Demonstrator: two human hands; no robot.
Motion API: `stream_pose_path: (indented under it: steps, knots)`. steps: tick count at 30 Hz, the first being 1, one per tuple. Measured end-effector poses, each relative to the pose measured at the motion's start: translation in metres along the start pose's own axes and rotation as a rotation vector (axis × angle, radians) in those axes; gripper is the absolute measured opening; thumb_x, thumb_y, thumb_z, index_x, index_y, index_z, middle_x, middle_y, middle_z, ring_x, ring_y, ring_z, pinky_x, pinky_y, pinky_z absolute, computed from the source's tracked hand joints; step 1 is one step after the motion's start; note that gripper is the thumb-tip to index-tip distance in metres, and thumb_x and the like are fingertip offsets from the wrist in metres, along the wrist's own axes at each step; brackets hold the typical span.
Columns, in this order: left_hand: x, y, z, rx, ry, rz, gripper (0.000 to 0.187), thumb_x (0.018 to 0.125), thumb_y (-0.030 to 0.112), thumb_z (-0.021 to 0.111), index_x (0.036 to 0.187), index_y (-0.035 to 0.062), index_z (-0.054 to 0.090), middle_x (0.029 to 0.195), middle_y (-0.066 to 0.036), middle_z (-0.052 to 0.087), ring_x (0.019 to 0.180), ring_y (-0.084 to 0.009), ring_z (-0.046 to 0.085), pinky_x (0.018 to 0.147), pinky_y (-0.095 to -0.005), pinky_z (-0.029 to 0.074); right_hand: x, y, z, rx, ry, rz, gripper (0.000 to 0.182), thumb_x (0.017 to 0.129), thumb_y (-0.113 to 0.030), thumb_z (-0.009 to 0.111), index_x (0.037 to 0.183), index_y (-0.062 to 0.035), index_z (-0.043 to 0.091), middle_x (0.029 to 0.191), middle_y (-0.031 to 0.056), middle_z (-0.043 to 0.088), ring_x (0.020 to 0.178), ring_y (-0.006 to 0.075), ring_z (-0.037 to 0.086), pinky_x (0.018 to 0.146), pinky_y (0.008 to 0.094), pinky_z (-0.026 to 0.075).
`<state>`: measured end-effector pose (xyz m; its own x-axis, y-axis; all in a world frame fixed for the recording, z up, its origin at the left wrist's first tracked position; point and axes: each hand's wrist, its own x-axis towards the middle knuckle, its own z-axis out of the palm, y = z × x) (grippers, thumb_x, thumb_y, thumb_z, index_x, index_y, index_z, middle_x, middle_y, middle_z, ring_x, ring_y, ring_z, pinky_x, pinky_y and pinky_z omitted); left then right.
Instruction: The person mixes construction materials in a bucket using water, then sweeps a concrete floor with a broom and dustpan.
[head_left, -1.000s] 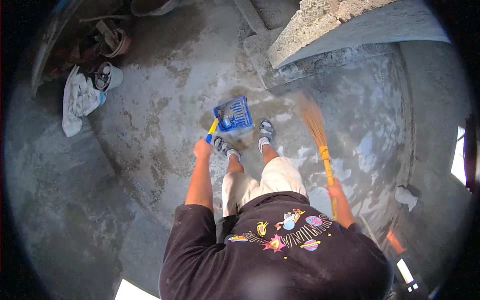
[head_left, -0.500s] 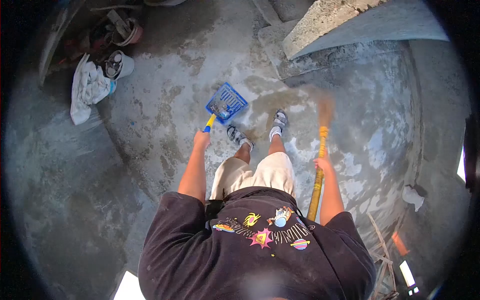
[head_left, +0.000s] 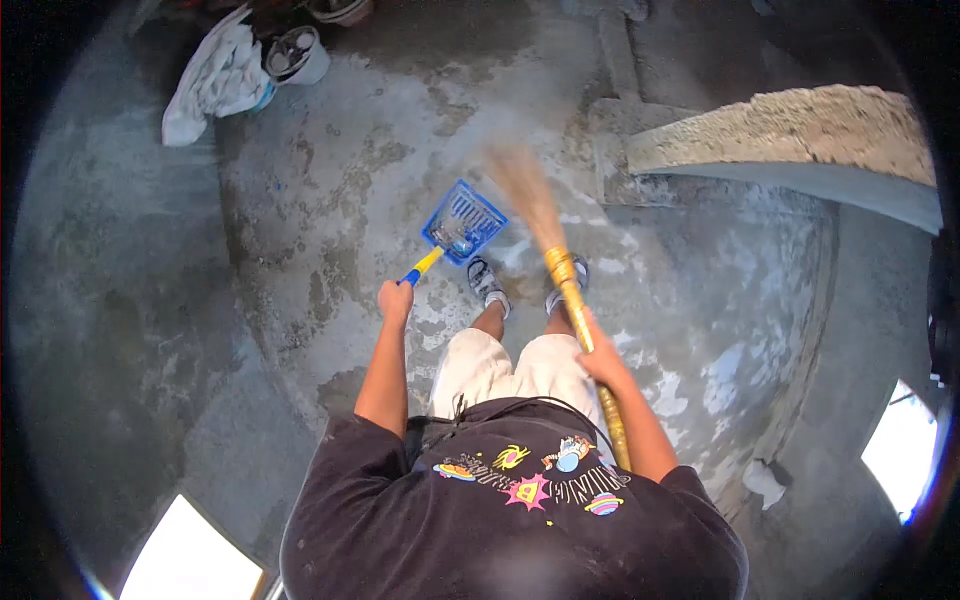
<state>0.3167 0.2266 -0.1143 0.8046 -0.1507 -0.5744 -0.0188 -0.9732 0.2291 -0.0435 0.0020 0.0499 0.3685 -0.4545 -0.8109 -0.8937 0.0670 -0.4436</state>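
The left hand (head_left: 396,299) holds a blue dustpan (head_left: 465,222) by its handle.

"What colours are you getting?"

"I'm seeing a blue dustpan (head_left: 467,222) with a yellow-and-blue dustpan handle (head_left: 425,264), a tan broom (head_left: 525,190) with a yellow broom handle (head_left: 572,295), cream shorts (head_left: 515,370), and mottled grey floor (head_left: 350,180)."

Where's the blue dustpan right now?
In the head view, the blue dustpan is just left of the broom's blurred bristles, ahead of the left sandal, its handle in the left hand.
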Motion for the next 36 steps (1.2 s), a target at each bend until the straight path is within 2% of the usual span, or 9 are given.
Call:
stream_pose_path:
  steps: [2,4,9,11,12,16,20,32,36]
  knots:
    - [-0.008,-0.004,-0.010,0.020,0.031,-0.005,0.036,0.074,0.028,0.057,0.090,-0.0026,0.069,0.088,-0.025,0.066,0.086,-0.0404,0.064,0.076,-0.0461,0.049,0.037,0.018,-0.020,-0.110,0.207,-0.180,0.097,0.069,-0.009,0.071,0.149,-0.0244,0.019,0.124,0.0230,0.056,0.103,0.0367,0.061,0.083,0.0393,0.051]
    - [-0.008,0.000,-0.015,0.040,0.065,-0.007,0.037,0.075,0.030,0.057,0.089,-0.0022,0.069,0.087,-0.025,0.066,0.085,-0.0410,0.064,0.076,-0.0463,0.049,0.080,0.014,-0.047,-0.073,0.181,-0.007,0.097,0.071,-0.012,0.073,0.149,-0.0226,0.017,0.114,0.0231,0.060,0.084,0.0335,0.066,0.067,0.0391,0.054]
    - [0.006,0.002,0.002,0.035,0.094,-0.065,0.037,0.076,0.034,0.061,0.086,-0.0014,0.066,0.087,-0.023,0.066,0.085,-0.0396,0.064,0.075,-0.0481,0.050,0.165,0.053,-0.017,-0.280,0.126,0.133,0.095,0.069,0.000,0.060,0.149,-0.0199,0.015,0.091,0.0244,0.064,0.072,0.0355,0.065,0.059,0.0426,0.053]
    - [0.013,0.015,0.004,0.001,0.115,-0.094,0.037,0.076,0.033,0.061,0.090,-0.0005,0.065,0.089,-0.023,0.066,0.086,-0.0394,0.064,0.076,-0.0482,0.050,0.140,0.034,0.022,-0.199,-0.036,0.140,0.098,0.067,-0.001,0.057,0.150,-0.0199,0.009,0.097,0.0258,0.064,0.077,0.0355,0.065,0.066,0.0447,0.053]
    - [0.012,0.017,0.004,-0.006,0.107,-0.128,0.038,0.075,0.033,0.061,0.094,0.0003,0.064,0.092,-0.023,0.066,0.088,-0.0391,0.064,0.076,-0.0482,0.050,0.132,0.054,0.052,-0.390,0.052,-0.114,0.100,0.067,-0.002,0.058,0.150,-0.0207,0.006,0.098,0.0293,0.062,0.086,0.0411,0.064,0.075,0.0476,0.051]
    - [0.012,0.017,0.007,-0.035,0.090,-0.133,0.038,0.075,0.032,0.061,0.098,0.0020,0.063,0.095,-0.023,0.066,0.090,-0.0390,0.063,0.077,-0.0478,0.049,0.064,0.020,0.087,-0.489,-0.367,0.022,0.100,0.066,-0.002,0.056,0.150,-0.0217,0.004,0.102,0.0332,0.060,0.096,0.0461,0.060,0.083,0.0474,0.048]
    - [0.013,0.013,0.014,-0.055,0.086,-0.123,0.032,0.075,0.029,0.061,0.095,0.0042,0.063,0.093,-0.019,0.067,0.090,-0.0377,0.064,0.077,-0.0460,0.050,0.017,0.004,0.084,-0.539,-0.486,-0.004,0.097,0.067,-0.002,0.054,0.150,-0.0226,0.008,0.102,0.0336,0.060,0.098,0.0470,0.059,0.085,0.0474,0.048]
    - [-0.010,-0.041,-0.022,0.000,0.104,-0.157,0.026,0.075,0.024,0.061,0.093,0.0068,0.070,0.089,-0.018,0.068,0.086,-0.0360,0.065,0.075,-0.0454,0.051,0.106,0.061,-0.031,-0.216,0.237,-0.009,0.095,0.069,0.000,0.054,0.150,-0.0258,0.012,0.094,0.0273,0.063,0.074,0.0391,0.064,0.063,0.0440,0.051]
    - [-0.016,-0.037,-0.008,0.067,0.105,-0.209,0.026,0.076,0.024,0.061,0.093,0.0061,0.070,0.089,-0.018,0.068,0.085,-0.0364,0.065,0.074,-0.0457,0.051,0.143,0.080,-0.011,-0.328,0.164,0.122,0.094,0.068,-0.001,0.054,0.150,-0.0215,0.011,0.094,0.0264,0.063,0.075,0.0379,0.064,0.063,0.0446,0.052]
